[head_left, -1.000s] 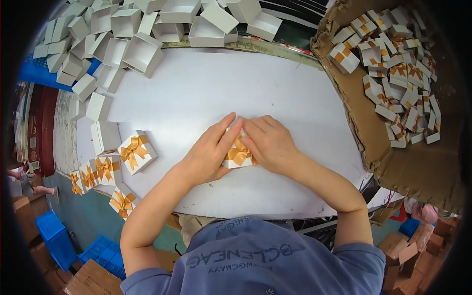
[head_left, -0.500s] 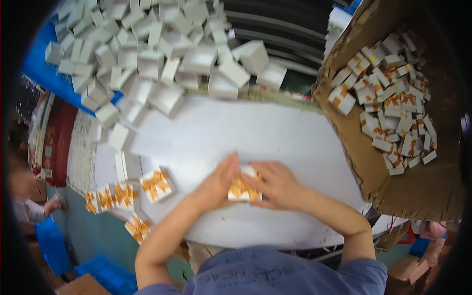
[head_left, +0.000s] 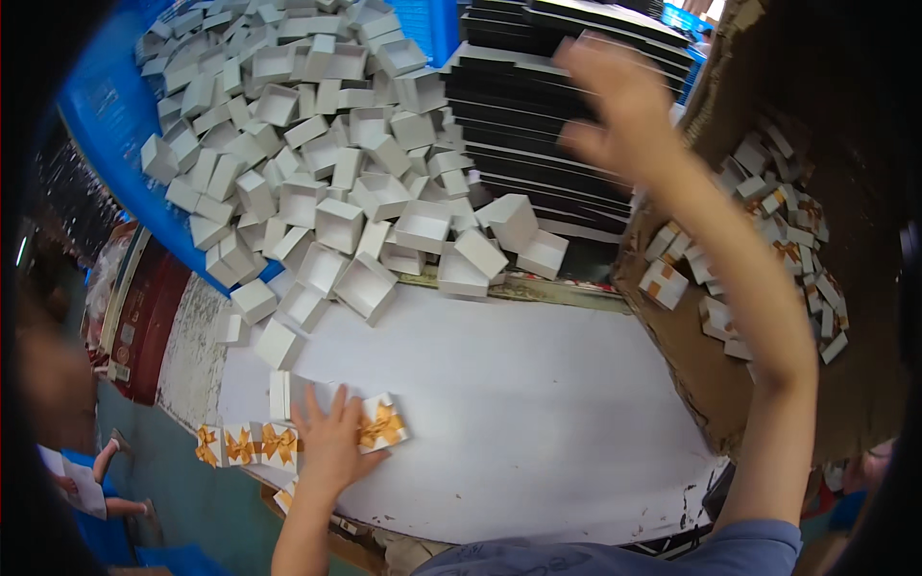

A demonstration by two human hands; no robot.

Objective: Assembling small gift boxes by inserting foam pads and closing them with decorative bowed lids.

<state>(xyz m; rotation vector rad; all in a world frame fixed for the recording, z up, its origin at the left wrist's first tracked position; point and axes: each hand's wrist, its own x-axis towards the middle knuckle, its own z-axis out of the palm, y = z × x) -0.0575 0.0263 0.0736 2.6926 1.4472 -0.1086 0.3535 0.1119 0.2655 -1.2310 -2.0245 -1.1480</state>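
My left hand (head_left: 331,446) lies over the near left of the white table with its fingers spread. Right beside it, between its fingertips and thumb side, is a white gift box (head_left: 386,427) with a gold ribbon bow; whether the fingers touch it I cannot tell. Further left stands a row of similar bowed boxes (head_left: 240,444). A plain white box (head_left: 279,396) sits just beyond the hand. My right hand (head_left: 624,110) is raised at the far right, blurred, fingers apart and nothing visible in it, above a stack of black sheets (head_left: 538,144).
A heap of white open boxes (head_left: 336,226) fills the far left beside a blue crate (head_left: 110,125). At right, a large brown carton (head_left: 672,360) holds many ribboned white boxes. The white tabletop (head_left: 538,422) lies between them. Another person's legs (head_left: 120,480) show at left.
My hands have parted from the bowed box they held mid-table, which no longer shows there. The left went left to another bowed box; the right swung up and far right. The view has shifted.
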